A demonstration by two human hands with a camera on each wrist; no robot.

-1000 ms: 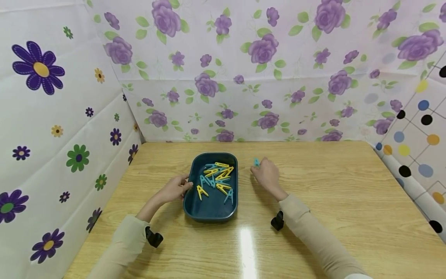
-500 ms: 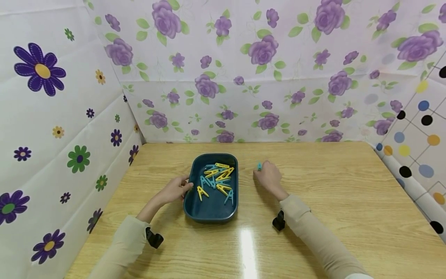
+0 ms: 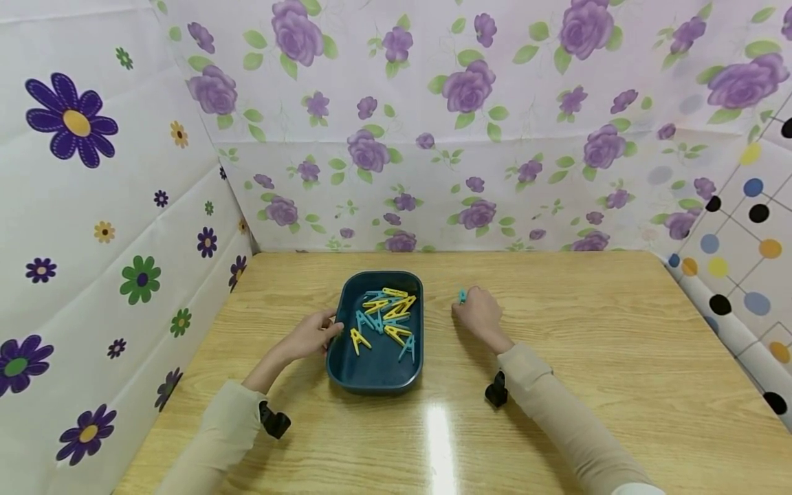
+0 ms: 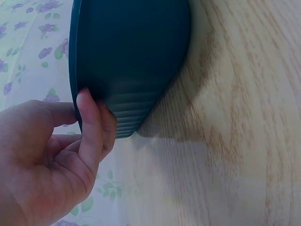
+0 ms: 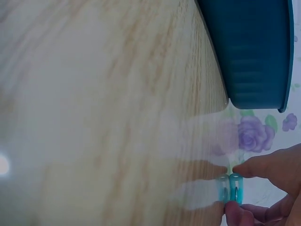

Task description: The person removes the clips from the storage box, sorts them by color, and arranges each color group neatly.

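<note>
- Blue clothespin (image 5: 230, 189) stands pinched in the right hand (image 3: 478, 315), its tip at the tabletop (image 3: 588, 357) right of the tray (image 3: 346, 378).
- Left hand (image 3: 311, 335) fingers (image 4: 91, 127) curl round the tray rim; a firm hold there would likely steady it.

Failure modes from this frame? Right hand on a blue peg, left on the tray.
1. The right hand pinches the blue peg only near its end, touching the table; it may slip or snap away.
2. The left hand holds just the tray rim; a nudge could slide the tray and shift its pegs.
</note>
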